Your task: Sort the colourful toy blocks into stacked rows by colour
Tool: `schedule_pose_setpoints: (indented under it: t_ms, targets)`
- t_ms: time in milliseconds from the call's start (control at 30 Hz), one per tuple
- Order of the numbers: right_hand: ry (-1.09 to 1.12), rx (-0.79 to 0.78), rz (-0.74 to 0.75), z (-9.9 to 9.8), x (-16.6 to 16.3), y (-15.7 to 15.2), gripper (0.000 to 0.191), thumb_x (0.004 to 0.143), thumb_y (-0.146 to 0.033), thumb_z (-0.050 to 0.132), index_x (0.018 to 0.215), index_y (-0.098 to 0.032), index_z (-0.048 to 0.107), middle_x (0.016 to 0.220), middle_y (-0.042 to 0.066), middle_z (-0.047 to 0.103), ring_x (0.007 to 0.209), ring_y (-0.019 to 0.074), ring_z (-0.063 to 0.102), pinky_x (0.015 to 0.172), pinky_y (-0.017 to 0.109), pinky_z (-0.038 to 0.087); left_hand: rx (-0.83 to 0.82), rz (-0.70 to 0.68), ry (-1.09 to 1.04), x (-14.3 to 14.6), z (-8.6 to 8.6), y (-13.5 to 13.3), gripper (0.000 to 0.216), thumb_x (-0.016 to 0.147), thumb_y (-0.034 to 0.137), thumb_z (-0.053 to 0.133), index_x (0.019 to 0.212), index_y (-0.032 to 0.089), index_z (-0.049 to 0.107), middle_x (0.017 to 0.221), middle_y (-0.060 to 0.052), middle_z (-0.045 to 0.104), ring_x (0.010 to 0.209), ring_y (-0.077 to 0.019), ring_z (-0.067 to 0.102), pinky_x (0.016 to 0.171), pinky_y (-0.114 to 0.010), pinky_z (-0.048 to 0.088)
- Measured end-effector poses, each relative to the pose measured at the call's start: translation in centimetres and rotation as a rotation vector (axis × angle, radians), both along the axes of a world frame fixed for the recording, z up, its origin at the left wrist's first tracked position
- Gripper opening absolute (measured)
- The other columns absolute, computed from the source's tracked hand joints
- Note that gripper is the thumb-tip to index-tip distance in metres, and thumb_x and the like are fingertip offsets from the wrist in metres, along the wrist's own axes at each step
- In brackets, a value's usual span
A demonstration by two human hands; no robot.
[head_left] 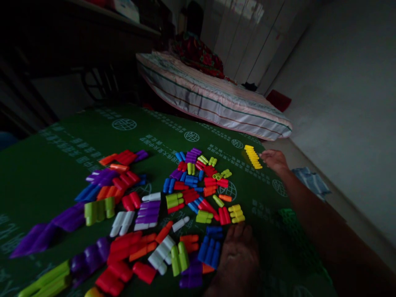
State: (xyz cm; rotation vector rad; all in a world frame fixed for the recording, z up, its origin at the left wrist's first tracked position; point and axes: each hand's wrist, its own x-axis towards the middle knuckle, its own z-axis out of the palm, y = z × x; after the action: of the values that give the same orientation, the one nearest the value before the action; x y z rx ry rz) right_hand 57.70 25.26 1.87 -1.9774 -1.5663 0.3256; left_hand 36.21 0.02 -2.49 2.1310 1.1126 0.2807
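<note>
Smooth plastic blocks (209, 251), cloth bedspread (201, 93), matt wall (355, 103)

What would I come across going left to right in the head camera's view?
Leftmost purple piece → pair of white pieces → row of yellow pieces → right hand → blue-and-white cloth.

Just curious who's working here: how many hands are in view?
2: the right hand beside the yellow row, and the left hand next to the blue blocks. No others show.

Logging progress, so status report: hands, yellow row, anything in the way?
Right hand beside yellow row, grip unclear. Left hand close to smaller yellow piece, grip unclear. Blue piece crowds left hand; nothing visibly between right hand and row.
</note>
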Motion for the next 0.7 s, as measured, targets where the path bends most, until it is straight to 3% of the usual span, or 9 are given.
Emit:
schedule_pose_setpoints:
  t_ms: [133,267,400,500,700]
  targets:
    - [0.096,-0.005,0.070,1.2,-2.1,-4.7,0.023,0.071,-0.033,0.068,0.088,-0.019,0.073,0.085,0.006,0.075,0.078,0.0203,0.070,0.065,0.028,0.055,0.009,0.025,-0.012,-0.2,0.2,-0.4,0.040,0.089,0.027,0.043,0.120,0.007,0.058,0.140,-0.014,0.049,0.134,-0.0302,0.038,0.118,-0.047,0.030]
    - [0.151,0.012,0.250,0.6,-4.9,-12.8,0.024,0.069,-0.040,0.068,0.086,-0.023,0.074,0.086,0.004,0.076,0.083,0.0217,0.071,0.075,0.032,0.056,0.114,0.076,-0.001,-0.2,0.4,-1.0,0.039,0.088,0.026,0.042,0.116,0.007,0.061,0.135,-0.016,0.053,0.130,-0.0299,0.043,0.116,-0.046,0.033]
    - [0.202,0.022,0.274,-1.8,-6.6,-21.6,0.030,0.073,-0.048,0.062,0.086,-0.024,0.075,0.089,0.006,0.076,0.083,0.0240,0.072,0.074,0.035,0.058,0.153,0.085,0.010,-0.3,1.1,-1.0,0.039,0.087,0.021,0.036,0.113,0.006,0.061,0.122,-0.018,0.058,0.120,-0.0292,0.051,0.110,-0.047,0.040]
    - [0.217,0.071,0.201,-3.9,-6.6,-26.8,0.029,0.076,-0.049,0.061,0.089,-0.027,0.075,0.093,0.006,0.076,0.087,0.0251,0.072,0.076,0.037,0.060,0.168,0.106,0.009,-0.4,1.5,-0.8,0.037,0.086,0.017,0.033,0.107,0.010,0.062,0.112,-0.015,0.062,0.108,-0.0257,0.057,0.102,-0.043,0.047]
    - [0.094,0.232,0.197,-7.9,-7.5,-33.0,0.025,0.084,-0.043,0.054,0.096,-0.032,0.072,0.096,0.004,0.075,0.088,0.0254,0.072,0.075,0.040,0.061,0.280,0.166,-0.012,-0.7,1.2,-0.3,0.030,0.087,0.016,0.031,0.088,0.011,0.061,0.100,-0.013,0.064,0.094,-0.0208,0.061,0.087,-0.036,0.053]
